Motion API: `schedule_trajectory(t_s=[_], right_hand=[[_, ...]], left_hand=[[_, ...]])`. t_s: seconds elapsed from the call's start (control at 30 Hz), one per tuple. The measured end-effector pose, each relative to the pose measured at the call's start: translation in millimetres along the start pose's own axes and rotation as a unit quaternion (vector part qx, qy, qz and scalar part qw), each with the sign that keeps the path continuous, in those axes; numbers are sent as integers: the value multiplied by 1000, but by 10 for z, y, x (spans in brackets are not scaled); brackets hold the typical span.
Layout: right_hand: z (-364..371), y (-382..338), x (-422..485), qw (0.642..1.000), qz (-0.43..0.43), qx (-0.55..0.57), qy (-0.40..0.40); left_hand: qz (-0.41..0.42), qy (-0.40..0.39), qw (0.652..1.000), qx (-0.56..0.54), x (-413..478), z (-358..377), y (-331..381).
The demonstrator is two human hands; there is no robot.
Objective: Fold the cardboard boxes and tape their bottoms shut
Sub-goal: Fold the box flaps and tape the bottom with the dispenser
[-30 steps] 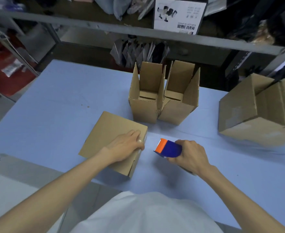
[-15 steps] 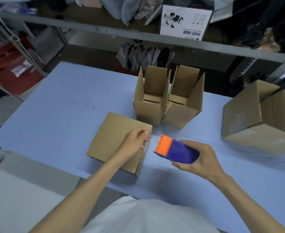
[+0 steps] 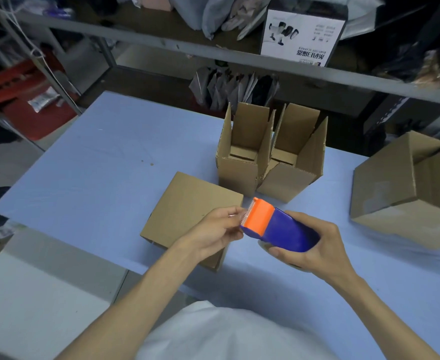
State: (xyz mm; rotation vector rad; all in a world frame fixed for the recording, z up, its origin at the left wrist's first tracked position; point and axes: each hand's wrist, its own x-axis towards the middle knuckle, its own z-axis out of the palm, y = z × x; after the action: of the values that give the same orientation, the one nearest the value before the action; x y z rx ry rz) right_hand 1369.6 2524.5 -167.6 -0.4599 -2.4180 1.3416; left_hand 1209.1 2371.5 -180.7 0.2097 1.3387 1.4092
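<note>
A folded cardboard box [image 3: 187, 211] lies bottom-up near the front edge of the blue table [image 3: 97, 172]. My right hand [image 3: 315, 248] grips a blue tape dispenser [image 3: 284, 227] with an orange cutter head, held in the air just right of the box. My left hand [image 3: 219, 229] is raised over the box's right edge and pinches the clear tape end at the dispenser's toothed blade. Two small boxes [image 3: 268, 152] stand upright with their top flaps open behind it.
A large cardboard box [image 3: 406, 190] lies at the table's right edge. A metal shelf rail [image 3: 213, 53] runs behind the table, with a white printed carton [image 3: 302, 35] and bags on it. A red crate [image 3: 24, 100] sits at the far left.
My right hand lifted the dispenser off the table and turned it toward the box. My left hand left the box top and took the tape end at the blade.
</note>
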Motion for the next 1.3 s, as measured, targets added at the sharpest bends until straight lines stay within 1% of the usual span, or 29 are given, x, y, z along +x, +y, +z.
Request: schedule_trajectory(t_s=[0.07,0.13,0.17,0.2,0.27,0.33,0.5,0.67,0.83,1.0,1.1,1.13,1.2,1.3], right_hand=[[-7,-23,13,1000,-1,13,3],[-21,-28,17,1000,-1,24,5],[-26,-25,19,1000,1,25,2],[-28,-21,19,1000,3,24,-2],[-19,1,13,1000,5,15,-10],[-2,17,9,1000,3,3,-14],[50,41,10,999,3,-19,-35],[100,49,40,998,-5,-41,-56],[192,33,75,993,-13,-76,-86],[190,69,31,990,-14,-96,-98],[99,140,-30,986,4,-137,-94],[55,177,-58,985,18,-147,-86],[-4,240,-82,981,40,-172,-87],[-5,298,-75,969,65,-213,-110]], left_hand=[[-13,7,999,-33,11,-9,24],[-38,29,994,-100,18,-38,62],[-45,33,992,-113,12,-58,83],[-43,31,994,-91,10,-80,98],[-27,21,999,35,-4,-96,110],[-12,41,988,146,-11,-100,104],[43,124,955,264,-25,-138,89],[39,158,951,262,-47,-182,74],[22,220,915,338,6,-292,41],[11,226,903,364,89,-291,-39],[25,288,878,382,118,-481,-6],[26,302,879,368,123,-594,21],[13,292,890,350,111,-751,47],[5,270,883,383,134,-741,-23]])
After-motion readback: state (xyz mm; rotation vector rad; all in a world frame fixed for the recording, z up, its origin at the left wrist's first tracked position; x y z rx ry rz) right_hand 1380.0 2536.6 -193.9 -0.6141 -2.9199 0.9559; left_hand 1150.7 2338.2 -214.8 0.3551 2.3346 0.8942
